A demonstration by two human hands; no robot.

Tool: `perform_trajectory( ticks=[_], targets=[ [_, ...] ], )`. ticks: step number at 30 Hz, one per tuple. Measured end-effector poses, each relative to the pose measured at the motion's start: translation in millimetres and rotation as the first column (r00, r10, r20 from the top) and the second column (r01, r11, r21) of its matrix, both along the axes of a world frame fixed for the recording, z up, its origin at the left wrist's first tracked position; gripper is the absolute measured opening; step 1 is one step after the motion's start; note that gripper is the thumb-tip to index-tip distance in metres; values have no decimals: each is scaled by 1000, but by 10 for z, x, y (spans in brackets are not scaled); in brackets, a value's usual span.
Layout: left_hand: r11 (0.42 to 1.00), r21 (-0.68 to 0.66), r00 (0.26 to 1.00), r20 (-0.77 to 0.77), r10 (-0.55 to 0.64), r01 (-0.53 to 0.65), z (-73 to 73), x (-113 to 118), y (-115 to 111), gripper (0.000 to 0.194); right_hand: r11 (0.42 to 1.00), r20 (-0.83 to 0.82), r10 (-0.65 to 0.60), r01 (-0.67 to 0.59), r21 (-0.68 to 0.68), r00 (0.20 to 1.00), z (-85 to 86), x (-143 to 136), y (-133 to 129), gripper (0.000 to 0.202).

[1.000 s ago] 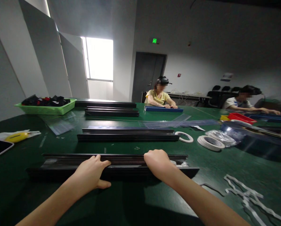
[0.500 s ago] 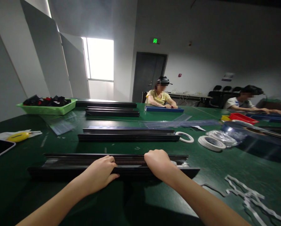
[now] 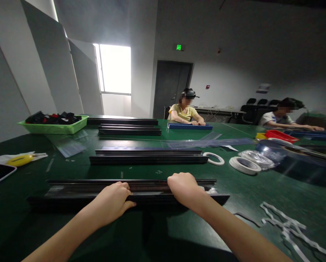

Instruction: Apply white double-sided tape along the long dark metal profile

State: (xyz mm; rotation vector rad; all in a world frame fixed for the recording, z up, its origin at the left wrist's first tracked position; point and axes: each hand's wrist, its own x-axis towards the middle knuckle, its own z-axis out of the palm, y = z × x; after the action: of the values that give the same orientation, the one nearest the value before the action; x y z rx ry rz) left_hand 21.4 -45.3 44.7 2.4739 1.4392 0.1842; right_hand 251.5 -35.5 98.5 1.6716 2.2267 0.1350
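Note:
A long black channel-shaped profile [image 3: 78, 201] lies across the table close in front of me, its open side up. My left hand [image 3: 112, 202] grips its near wall, fingers over the edge inside and thumb on the outer face. Further right, my right hand [image 3: 183, 187] is closed in a fist and pressed down into the channel; its fingertips are hidden, so what they hold cannot be made out. A clear, shiny film piece [image 3: 212, 190] shows in the channel just right of that fist.
Behind lie another black profile [image 3: 149, 160], tape rolls [image 3: 244, 165] and clear strips [image 3: 212, 142]. White backing strips [image 3: 285, 225] curl at right. A green basket [image 3: 53, 128], yellow-handled tool [image 3: 20, 160] and phone [image 3: 0, 174] are at left. Two people sit across the table.
The profile has shifted slightly left, and my left hand has moved a little with it. My right fist stays in nearly the same place. The view has turned very slightly.

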Motion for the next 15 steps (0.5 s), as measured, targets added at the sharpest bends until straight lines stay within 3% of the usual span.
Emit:
perform_trajectory(
  ticks=[7, 11, 15],
  targets=[
    [987, -83, 990, -34, 137, -140, 44, -105, 2, 32, 1000, 2, -12, 12, -5, 1000, 10, 41, 11, 25],
    [986, -103, 990, -62, 127, -133, 99, -155, 4, 26, 1000, -7, -13, 13, 6, 1000, -9, 37, 6, 25],
    [988, -42, 985, -92, 145, -149, 94, -156, -1, 31, 1000, -10, 3, -3, 10, 1000, -19, 11, -10, 27]
  ],
)
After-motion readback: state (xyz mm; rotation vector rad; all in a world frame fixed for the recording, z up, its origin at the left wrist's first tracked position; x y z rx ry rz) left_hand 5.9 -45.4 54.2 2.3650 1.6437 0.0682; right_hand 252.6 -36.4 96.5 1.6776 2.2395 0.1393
